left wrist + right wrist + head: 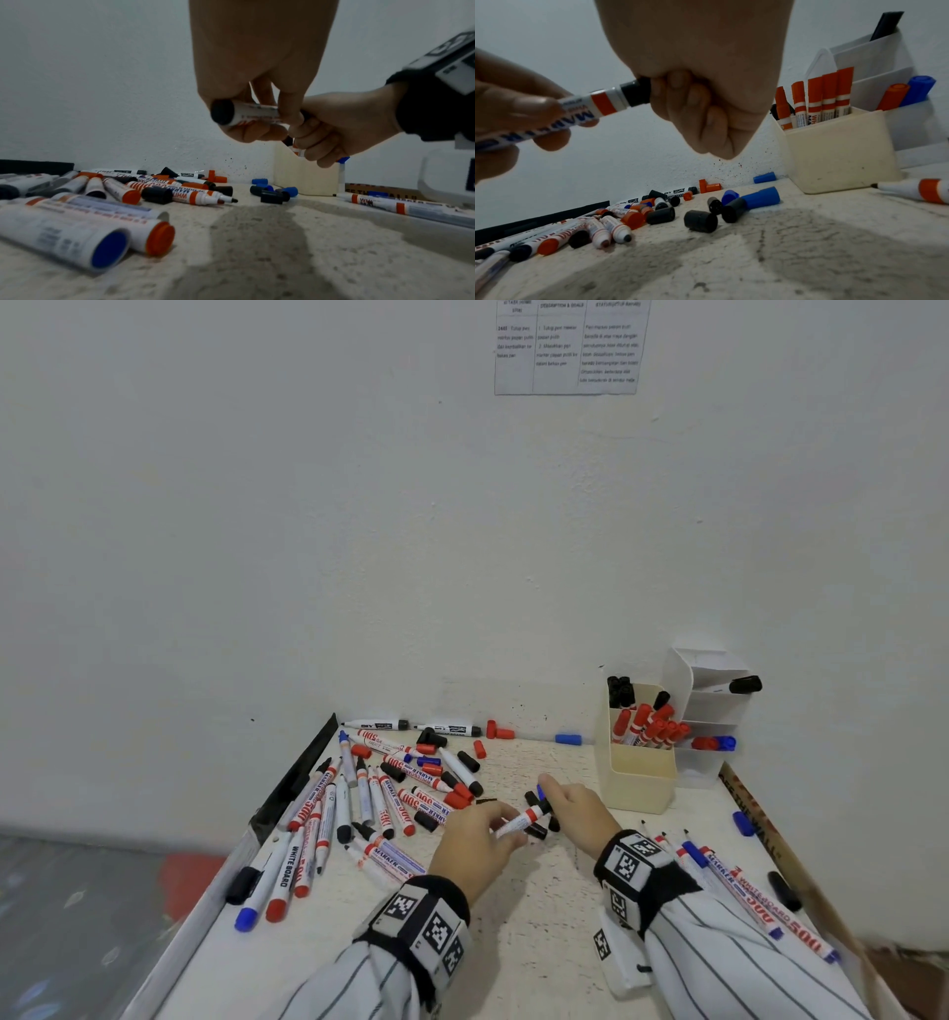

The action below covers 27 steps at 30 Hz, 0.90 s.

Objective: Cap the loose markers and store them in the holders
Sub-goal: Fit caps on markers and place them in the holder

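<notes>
The left hand (475,845) pinches the barrel of a white marker (521,821) with a red band, held above the table (539,942); its long axis runs from that hand up and across to the right hand (577,809), whose fingers are curled round a black cap (636,92) at the marker's tip end. Cap and barrel lie in one line, so the coming push looks to run straight along that axis, the hands driving toward each other. The cream holder (637,775), already stocked with capped markers, stands just beyond the right hand, the nearer one for storing. The right wrist view shows the cap meeting the barrel; whether it is fully seated I cannot tell. The left wrist view shows the marker's black rear end instead.
</notes>
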### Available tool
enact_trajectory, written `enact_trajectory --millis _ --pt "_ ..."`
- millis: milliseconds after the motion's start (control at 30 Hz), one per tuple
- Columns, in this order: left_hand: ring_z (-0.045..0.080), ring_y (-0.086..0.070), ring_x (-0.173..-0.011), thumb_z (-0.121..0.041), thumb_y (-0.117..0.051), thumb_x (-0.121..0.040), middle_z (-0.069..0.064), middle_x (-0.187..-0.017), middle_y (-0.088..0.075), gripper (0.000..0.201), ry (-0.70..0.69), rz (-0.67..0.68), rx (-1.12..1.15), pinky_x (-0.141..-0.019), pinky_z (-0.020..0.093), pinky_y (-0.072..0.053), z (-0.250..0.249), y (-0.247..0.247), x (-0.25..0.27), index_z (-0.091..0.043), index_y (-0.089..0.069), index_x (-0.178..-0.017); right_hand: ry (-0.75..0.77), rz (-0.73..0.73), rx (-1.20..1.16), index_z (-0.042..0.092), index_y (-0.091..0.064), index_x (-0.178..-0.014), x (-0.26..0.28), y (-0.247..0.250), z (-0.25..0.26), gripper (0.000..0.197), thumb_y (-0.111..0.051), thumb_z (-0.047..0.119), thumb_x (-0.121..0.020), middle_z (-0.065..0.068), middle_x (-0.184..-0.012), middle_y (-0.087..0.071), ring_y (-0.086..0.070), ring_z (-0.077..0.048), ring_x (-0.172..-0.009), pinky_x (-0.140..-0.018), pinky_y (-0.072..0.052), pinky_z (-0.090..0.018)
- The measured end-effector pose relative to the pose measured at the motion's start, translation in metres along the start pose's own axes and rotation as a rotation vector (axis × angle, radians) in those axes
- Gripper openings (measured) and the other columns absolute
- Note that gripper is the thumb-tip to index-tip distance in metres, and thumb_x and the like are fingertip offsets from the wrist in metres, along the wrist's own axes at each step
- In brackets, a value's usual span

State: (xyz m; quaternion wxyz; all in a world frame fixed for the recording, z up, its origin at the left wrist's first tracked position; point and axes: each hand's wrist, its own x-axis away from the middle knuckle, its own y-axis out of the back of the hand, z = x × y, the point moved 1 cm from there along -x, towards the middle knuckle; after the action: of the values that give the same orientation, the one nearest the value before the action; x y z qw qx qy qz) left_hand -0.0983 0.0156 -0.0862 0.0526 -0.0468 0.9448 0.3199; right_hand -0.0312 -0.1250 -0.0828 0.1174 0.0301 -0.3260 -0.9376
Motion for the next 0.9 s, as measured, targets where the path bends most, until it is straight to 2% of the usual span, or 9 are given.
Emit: enact_trajectory --millis 100,233,333,433,533,667,733,800,900 --pt "0.012 -0.051 -0.070 -0.022 -0.058 -0.090 0.003 -0.079 -0.063 0.019 -0.016 0.063 -0.019 -0.068 0.020 -0.043 -0.006 -0.002 -0.001 -0.015 -0.068 -0.104 0.021 -0.041 -0.053 0.016 -0.036 -0.053 0.003 -0.002 0.001 0.049 -0.032 0.031 -0.100 0.000 -0.054 -0.037 -0.035 -0.013 -0.053 -0.053 -0.027 -0.026" --pt "0.007 -0.043 -0.054 -0.024 -0.051 -0.094 -0.005 -0.059 -0.049 0.024 -0.001 0.160 0.054 -0.058 0.019 -0.039 -0.011 -0.003 -0.002 -0.019 -0.061 -0.073 0.076 -0.043 -0.086 0.016 -0.035 -0.056 0.006 0.000 0.003 0.046 -0.031 0.026 -0.100 0.001 -0.055 -0.034 -0.033 -0.012 -0.053 -0.053 -0.028 -0.024" --pt "0.005 -0.038 -0.042 -0.026 -0.049 -0.096 -0.006 -0.054 -0.045 0.033 0.044 0.203 0.144 -0.042 0.017 -0.035 -0.014 -0.002 -0.002 -0.020 -0.055 -0.063 0.091 -0.016 -0.106 0.017 -0.035 -0.059 0.009 0.003 0.001 0.043 -0.030 0.026 -0.101 0.001 -0.058 -0.034 -0.032 -0.012 -0.056 -0.056 -0.028 -0.025" --pt "0.007 -0.038 -0.042 -0.027 -0.049 -0.096 -0.004 -0.059 -0.047 0.031 0.065 0.229 0.198 -0.040 0.017 -0.033 -0.017 -0.005 -0.003 -0.017 -0.059 -0.068 0.115 0.008 -0.103 0.018 -0.038 -0.061 0.010 0.009 -0.002 0.040 -0.034 0.029 -0.100 0.003 -0.059 -0.036 -0.035 -0.009 -0.054 -0.055 -0.029 -0.022" --pt "0.008 -0.043 -0.048 -0.025 -0.050 -0.095 0.000 -0.069 -0.053 0.022 0.060 0.203 0.296 -0.043 0.015 -0.036 -0.025 -0.016 -0.004 -0.012 -0.066 -0.088 0.132 0.032 -0.153 0.016 -0.044 -0.067 0.011 0.025 -0.007 0.034 -0.044 0.032 -0.096 0.003 -0.053 -0.043 -0.041 -0.004 -0.042 -0.048 -0.033 -0.020" --pt "0.012 -0.053 -0.069 -0.027 -0.051 -0.095 -0.001 -0.079 -0.061 0.023 0.003 0.199 0.287 -0.064 0.021 -0.045 -0.042 -0.042 -0.010 -0.017 -0.068 -0.108 0.131 0.001 -0.172 0.009 -0.055 -0.081 0.019 0.063 -0.017 0.021 -0.054 0.026 -0.092 0.003 -0.062 -0.062 -0.056 -0.011 -0.049 -0.049 -0.044 -0.023" --pt "0.018 -0.059 -0.097 -0.028 -0.049 -0.095 0.003 -0.109 -0.066 0.034 0.030 0.252 0.204 -0.086 0.029 -0.045 -0.051 -0.061 -0.015 -0.019 -0.057 -0.127 0.122 -0.063 -0.177 0.009 -0.055 -0.089 0.026 0.087 -0.025 0.015 -0.052 0.023 -0.093 -0.004 -0.077 -0.067 -0.058 -0.012 -0.054 -0.052 -0.045 -0.023" --pt "0.019 -0.047 -0.125 -0.027 -0.047 -0.096 0.004 -0.138 -0.049 0.046 0.073 0.306 0.101 -0.104 0.030 -0.035 -0.058 -0.081 -0.017 -0.013 -0.041 -0.140 0.124 -0.173 -0.194 0.016 -0.052 -0.089 0.034 0.111 -0.034 0.007 -0.050 0.020 -0.094 -0.005 -0.080 -0.067 -0.058 -0.009 -0.052 -0.051 -0.046 -0.023" --pt "0.018 -0.041 -0.131 -0.023 -0.045 -0.097 0.004 -0.144 -0.042 0.048 0.086 0.458 0.003 -0.109 0.029 -0.030 -0.066 -0.111 -0.016 -0.013 -0.036 -0.142 0.122 -0.353 -0.160 0.015 -0.052 -0.094 0.046 0.144 -0.049 0.003 -0.049 0.017 -0.094 -0.003 -0.078 -0.064 -0.056 0.000 -0.050 -0.049 -0.045 -0.014"
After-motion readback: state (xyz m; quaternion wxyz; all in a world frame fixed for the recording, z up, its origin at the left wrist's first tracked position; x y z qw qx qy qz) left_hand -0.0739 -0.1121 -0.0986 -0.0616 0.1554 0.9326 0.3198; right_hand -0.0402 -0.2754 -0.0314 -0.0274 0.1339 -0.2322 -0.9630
